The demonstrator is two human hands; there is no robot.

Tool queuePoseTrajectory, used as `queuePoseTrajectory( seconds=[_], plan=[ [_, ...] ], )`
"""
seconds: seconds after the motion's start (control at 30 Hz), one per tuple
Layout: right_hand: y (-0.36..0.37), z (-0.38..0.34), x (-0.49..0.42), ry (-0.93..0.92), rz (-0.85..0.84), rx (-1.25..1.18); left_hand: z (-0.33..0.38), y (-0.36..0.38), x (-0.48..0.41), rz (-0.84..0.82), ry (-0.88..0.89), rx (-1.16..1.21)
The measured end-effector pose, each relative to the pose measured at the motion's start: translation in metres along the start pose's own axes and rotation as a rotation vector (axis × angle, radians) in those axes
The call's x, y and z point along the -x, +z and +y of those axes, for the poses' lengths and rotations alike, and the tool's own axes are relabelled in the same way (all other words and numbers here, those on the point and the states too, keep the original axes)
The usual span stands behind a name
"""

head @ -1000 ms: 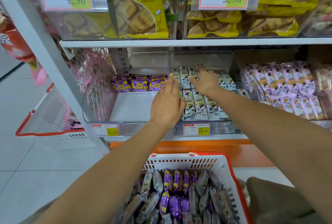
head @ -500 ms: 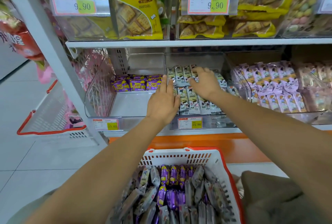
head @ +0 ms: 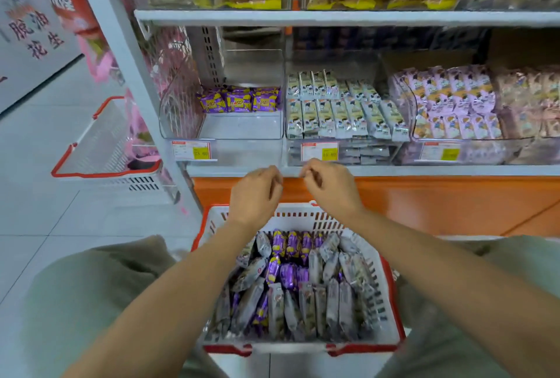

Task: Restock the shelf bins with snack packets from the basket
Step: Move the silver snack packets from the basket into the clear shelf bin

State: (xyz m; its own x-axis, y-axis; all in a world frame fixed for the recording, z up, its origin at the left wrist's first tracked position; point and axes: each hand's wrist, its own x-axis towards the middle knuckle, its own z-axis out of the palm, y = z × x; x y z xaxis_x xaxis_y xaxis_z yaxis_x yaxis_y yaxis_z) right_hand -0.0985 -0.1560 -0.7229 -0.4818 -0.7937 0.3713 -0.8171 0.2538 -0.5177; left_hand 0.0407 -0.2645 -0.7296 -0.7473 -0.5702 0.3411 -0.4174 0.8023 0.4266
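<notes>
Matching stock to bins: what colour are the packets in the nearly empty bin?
The packets are purple with yellow, seen in the head view.

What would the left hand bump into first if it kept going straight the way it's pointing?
Most likely the clear front wall of the bin with purple packets, just above the shelf edge. The left hand aims there and nothing shows in between, though depth is hard to judge.

left bin (head: 242, 126) bare in front, purple packets (head: 239, 100) behind; middle bin (head: 363, 153) packed
</notes>
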Motion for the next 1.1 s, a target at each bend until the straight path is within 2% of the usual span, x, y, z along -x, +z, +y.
queuePoseTrajectory(
  seconds=[0.07, 0.2, 0.23, 0.3, 0.5, 0.7, 0.8, 0.93, 1.0, 1.1],
  plan=[
    [0.021, 0.01, 0.022, 0.1, -0.239, 0.083, -0.015, 0.02, 0.024, -0.255, -0.138, -0.048],
    [0.055, 0.035, 0.066, 0.322, -0.938, 0.295, -0.039, 0.064, 0.074, -0.789, -0.263, -0.074],
    [0.062, 0.041, 0.077, 0.367, -1.067, 0.334, -0.043, 0.076, 0.085, -0.877, -0.266, -0.061],
    [0.075, 0.051, 0.099, 0.407, -1.185, 0.38, -0.044, 0.097, 0.104, -0.962, -0.263, -0.023],
    [0.087, 0.074, 0.138, 0.357, -1.172, 0.492, -0.028, 0.144, 0.127, -0.987, -0.3, 0.033],
    [0.094, 0.091, 0.152, 0.358, -1.092, 0.42, -0.015, 0.174, 0.132, -1.033, -0.414, -0.019],
    [0.096, 0.095, 0.157, 0.355, -1.065, 0.412, -0.013, 0.182, 0.13, -0.975, -0.508, 0.035],
    [0.096, 0.1, 0.155, 0.294, -1.003, 0.374, -0.006, 0.185, 0.127, -1.004, -0.471, -0.047],
    [0.096, 0.103, 0.153, 0.283, -0.986, 0.334, -0.004, 0.188, 0.125, -1.016, -0.495, 0.0],
    [0.094, 0.106, 0.152, 0.291, -0.956, 0.262, -0.001, 0.192, 0.123, -1.005, -0.57, 0.197]
  ],
)
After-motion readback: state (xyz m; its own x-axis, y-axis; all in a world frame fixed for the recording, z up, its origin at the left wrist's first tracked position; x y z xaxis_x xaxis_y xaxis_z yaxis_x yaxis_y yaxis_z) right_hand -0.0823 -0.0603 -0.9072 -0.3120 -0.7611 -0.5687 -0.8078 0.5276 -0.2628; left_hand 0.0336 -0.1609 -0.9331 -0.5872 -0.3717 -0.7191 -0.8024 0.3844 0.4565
